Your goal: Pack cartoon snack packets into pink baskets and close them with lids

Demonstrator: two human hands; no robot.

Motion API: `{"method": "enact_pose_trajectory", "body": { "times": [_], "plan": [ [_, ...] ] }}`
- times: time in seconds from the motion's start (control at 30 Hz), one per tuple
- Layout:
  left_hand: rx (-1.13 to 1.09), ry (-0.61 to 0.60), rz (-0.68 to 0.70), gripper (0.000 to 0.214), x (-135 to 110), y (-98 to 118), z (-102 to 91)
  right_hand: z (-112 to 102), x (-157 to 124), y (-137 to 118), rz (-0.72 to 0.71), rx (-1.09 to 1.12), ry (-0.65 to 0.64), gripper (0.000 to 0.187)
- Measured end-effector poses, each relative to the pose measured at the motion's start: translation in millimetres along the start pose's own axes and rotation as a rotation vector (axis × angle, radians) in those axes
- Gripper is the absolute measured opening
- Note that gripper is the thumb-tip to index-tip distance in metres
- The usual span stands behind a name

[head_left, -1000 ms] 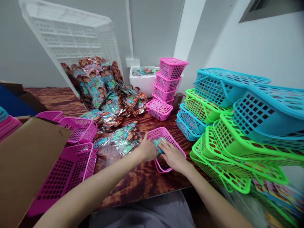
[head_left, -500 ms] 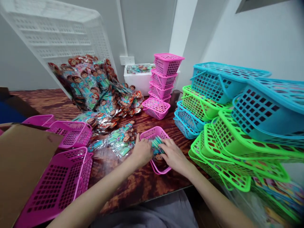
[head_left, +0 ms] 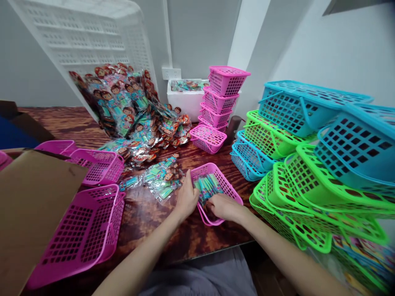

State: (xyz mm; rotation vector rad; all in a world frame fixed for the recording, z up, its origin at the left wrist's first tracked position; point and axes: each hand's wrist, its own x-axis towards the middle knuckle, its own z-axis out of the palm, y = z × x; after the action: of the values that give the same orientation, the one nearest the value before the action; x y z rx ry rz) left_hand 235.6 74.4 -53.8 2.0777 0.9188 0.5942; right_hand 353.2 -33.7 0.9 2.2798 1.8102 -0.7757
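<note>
**Left hand [head_left: 187, 198] and right hand [head_left: 224, 206] at open pink basket [head_left: 224, 183], green packets [head_left: 207, 184] inside**

Pink basket sits on wood-patterned worktop [head_left: 197, 242], in front of the person, handle folded toward the near end. Green packets lie side by side in its middle. Left hand is at the left rim, thumb pointing up; can't tell if its grip grasps the rim. Right hand reaches in over the near end, fingers bent downward beside the packets; fingertips hidden, so can't tell if its grip has anything.

Just left of the basket: loose packets [head_left: 163, 179] on the worktop. Behind those, a big heap of packets [head_left: 145, 127] spilling from a tilted white crate [head_left: 83, 37]. Beyond the basket: single lidded pink basket [head_left: 209, 139], then a pink basket stack [head_left: 219, 100] by a white box [head_left: 185, 100]. Right side: blue baskets [head_left: 285, 111] and green baskets [head_left: 285, 179], piled. Far left: open magenta baskets [head_left: 80, 240] beside a cardboard flap [head_left: 37, 209].
</note>
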Motion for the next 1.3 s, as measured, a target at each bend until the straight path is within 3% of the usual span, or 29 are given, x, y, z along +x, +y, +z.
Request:
{"method": "enact_pose_trajectory", "body": {
  "times": [0.13, 0.23, 0.37, 0.43, 0.5, 0.6, 0.7, 0.8, 0.87, 1.0, 1.1, 1.17, 1.3],
  "plan": [
    [0.046, -0.012, -0.017, 0.082, -1, 3, -4.4, -1, -5, -3, 0.024, -0.009, 0.076, 0.029],
    [0.061, -0.018, -0.029, 0.082, -2, 4, -3.0, -13, -12, 3, -0.057, 0.076, 0.091, 0.026],
    [0.072, -0.031, -0.01, 0.081, -6, 5, 0.7, -24, -11, 13, -0.103, 0.14, 0.384, 0.03],
    [0.071, -0.025, -0.009, 0.08, -8, 3, 3.0, -15, -1, 16, -0.166, 0.077, 0.423, 0.036],
    [0.059, -0.018, 0.0, 0.081, -8, 0, 5.5, 3, 12, 19, -0.229, 0.02, 0.35, 0.05],
    [0.035, -0.004, 0.005, 0.083, -5, -2, 8.2, 26, 28, 22, -0.215, -0.025, 0.303, 0.063],
    [0.025, 0.014, 0.005, 0.082, -4, 1, 7.0, 25, 32, 23, -0.215, -0.043, 0.321, 0.062],
    [0.025, 0.059, 0.023, 0.082, -7, 3, 4.1, 14, 19, 13, -0.175, -0.028, 0.381, 0.06],
    [0.008, 0.078, 0.029, 0.081, -8, 1, 5.1, 19, 6, 2, -0.112, 0.019, 0.445, 0.059],
    [-0.061, 0.062, 0.034, 0.072, 0, -8, 15.2, 62, -9, -14, -0.126, 0.144, 0.549, 0.068],
    [-0.123, 0.025, 0.039, 0.064, 14, -8, 22.0, 84, 3, -6, -0.083, 0.08, 0.664, 0.07],
    [-0.144, 0.026, 0.012, 0.063, 23, -7, 22.7, 80, 17, 7, -0.005, 0.032, 0.717, 0.065],
    [-0.156, 0.055, -0.03, 0.058, 23, -16, 12.6, 45, 35, 26, 0.108, 0.031, 0.792, 0.054]
  ]
}}
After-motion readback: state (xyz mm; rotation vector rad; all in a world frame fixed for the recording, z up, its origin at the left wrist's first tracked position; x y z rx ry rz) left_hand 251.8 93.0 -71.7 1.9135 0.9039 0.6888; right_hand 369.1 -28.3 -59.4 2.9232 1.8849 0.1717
